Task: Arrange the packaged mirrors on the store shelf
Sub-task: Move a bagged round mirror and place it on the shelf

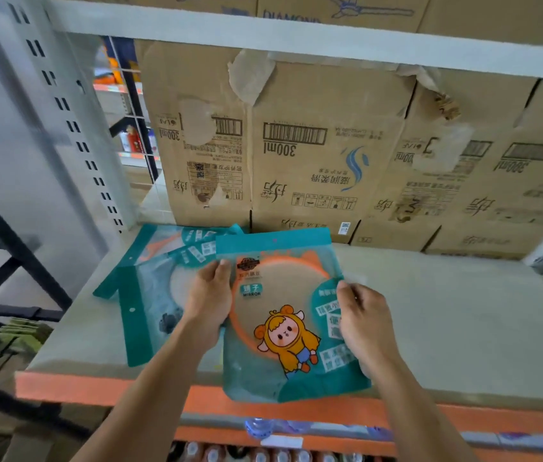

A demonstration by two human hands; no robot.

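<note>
A teal packaged mirror (283,315) with an orange ring and a cartoon figure lies face up at the shelf's front, its lower end hanging over the orange edge. My left hand (212,295) grips its left side, thumb on top. Its right side is pinched by my right hand (363,315). To the left, several more teal mirror packages (150,285) lie flat and overlapping on the pale shelf board (446,328), partly hidden under my left hand and the held package.
Upside-down cardboard boxes (296,151) line the back of the shelf under a white upper shelf beam (296,38). A perforated white upright (63,111) stands at left. Below the orange shelf edge (80,388), bottles (257,455) show.
</note>
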